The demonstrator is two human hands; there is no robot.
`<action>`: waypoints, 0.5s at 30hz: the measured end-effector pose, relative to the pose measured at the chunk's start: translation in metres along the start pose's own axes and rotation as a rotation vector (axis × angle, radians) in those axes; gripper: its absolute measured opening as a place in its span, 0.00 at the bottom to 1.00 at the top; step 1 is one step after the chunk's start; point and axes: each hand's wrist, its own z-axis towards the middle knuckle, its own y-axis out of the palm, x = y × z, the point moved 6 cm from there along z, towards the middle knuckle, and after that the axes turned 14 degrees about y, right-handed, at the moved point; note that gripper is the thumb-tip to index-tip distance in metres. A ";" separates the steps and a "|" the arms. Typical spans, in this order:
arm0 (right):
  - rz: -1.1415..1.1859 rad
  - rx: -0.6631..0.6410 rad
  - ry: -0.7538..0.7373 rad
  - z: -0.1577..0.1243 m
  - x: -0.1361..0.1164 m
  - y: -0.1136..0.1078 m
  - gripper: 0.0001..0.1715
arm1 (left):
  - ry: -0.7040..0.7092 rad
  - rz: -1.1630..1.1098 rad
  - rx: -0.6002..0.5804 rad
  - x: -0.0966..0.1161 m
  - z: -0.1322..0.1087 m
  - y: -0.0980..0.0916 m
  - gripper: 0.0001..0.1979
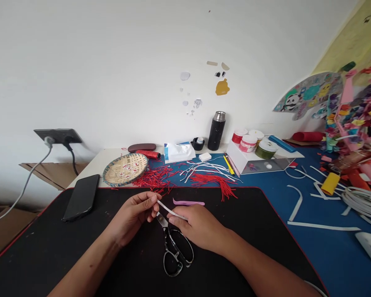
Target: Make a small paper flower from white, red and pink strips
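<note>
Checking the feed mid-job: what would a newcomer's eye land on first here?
The left hand and right hand pinch a white strip at centre, above patterned scissors. Behind them, red strands spill across the blue tabletop. A colourful paper construction towers at far right.

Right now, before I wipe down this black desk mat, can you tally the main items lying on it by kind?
Phone: 1
Scissors: 1
Pink strip: 1
Total: 3
</note>
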 end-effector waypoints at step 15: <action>0.326 -0.196 0.187 0.002 0.015 0.015 0.20 | 0.066 -0.007 -0.018 0.009 -0.003 0.003 0.15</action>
